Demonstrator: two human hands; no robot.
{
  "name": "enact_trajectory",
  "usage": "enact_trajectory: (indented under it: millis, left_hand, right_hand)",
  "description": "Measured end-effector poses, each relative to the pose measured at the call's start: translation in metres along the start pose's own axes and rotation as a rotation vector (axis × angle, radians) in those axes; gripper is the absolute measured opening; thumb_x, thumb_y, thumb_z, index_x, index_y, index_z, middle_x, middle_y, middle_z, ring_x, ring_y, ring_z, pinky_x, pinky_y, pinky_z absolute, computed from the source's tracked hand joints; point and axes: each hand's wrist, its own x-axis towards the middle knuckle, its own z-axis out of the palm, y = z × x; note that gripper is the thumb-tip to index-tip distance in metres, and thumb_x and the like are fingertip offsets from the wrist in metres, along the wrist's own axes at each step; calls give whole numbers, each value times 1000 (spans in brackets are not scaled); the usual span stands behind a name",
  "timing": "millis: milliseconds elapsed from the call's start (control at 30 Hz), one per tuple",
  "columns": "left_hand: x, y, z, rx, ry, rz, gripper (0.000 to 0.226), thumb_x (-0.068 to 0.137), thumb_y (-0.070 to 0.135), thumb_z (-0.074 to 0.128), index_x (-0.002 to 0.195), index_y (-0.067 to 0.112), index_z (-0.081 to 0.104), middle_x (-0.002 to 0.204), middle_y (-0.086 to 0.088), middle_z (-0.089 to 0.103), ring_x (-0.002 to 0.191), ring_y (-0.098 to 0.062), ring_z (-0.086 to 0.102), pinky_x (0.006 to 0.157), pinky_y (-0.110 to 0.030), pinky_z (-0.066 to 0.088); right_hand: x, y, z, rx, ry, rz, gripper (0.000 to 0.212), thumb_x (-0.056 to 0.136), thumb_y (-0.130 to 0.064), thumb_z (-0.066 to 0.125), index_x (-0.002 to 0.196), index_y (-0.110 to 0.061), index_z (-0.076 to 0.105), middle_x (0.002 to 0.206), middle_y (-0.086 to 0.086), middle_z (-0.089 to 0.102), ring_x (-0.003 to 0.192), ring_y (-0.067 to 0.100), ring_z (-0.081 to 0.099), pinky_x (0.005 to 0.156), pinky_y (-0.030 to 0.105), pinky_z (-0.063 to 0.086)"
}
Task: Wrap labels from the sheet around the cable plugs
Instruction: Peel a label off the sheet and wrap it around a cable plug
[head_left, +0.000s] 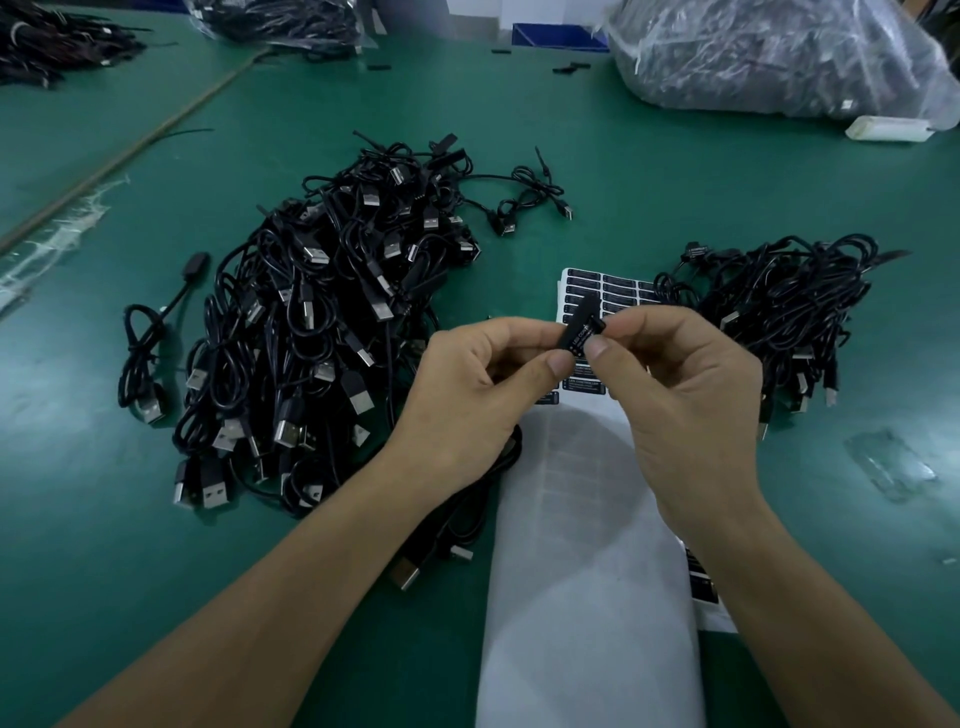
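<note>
Pinching a slim black plug at centre frame, the left hand steadies it while the right hand grips a black, white-printed label against its body. For a clean wrap, the label's edge should probably stay square to the plug and be smoothed outward, so the glossy film lies without creases. Just behind, the label sheet shows rows of dark rectangles on white backing. Matte, tangled cables with metal USB ends form a left heap and a right heap on the green table.
</note>
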Motion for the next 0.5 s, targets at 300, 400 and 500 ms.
enact_trajectory:
  millis: [300, 400, 500]
  left_hand:
    - [0, -1, 1, 28, 5, 6, 19, 92, 4, 70, 102, 18, 75, 93, 5, 79, 88, -10, 74, 79, -21, 56]
    - [0, -1, 1, 22, 4, 13, 18, 92, 3, 70, 104, 15, 75, 93, 5, 78, 88, -8, 73, 78, -19, 55]
    - [0, -1, 1, 12, 7, 12, 18, 91, 2, 70, 103, 15, 75, 92, 4, 78, 87, -9, 73, 78, -19, 56]
  right_hand:
    - [-1, -2, -1, 87, -11, -21, 25, 87, 5, 70, 84, -20, 68, 70, -10, 69, 64, 2, 60, 62, 14, 49]
    - [-1, -3, 0, 96, -22, -16, 25, 86, 5, 72, 83, -20, 69, 70, -10, 69, 63, 2, 61, 62, 14, 49]
    - [-1, -3, 0, 98, -6, -3, 24, 85, 4, 74, 84, -20, 68, 69, -8, 70, 63, 4, 63, 62, 14, 50]
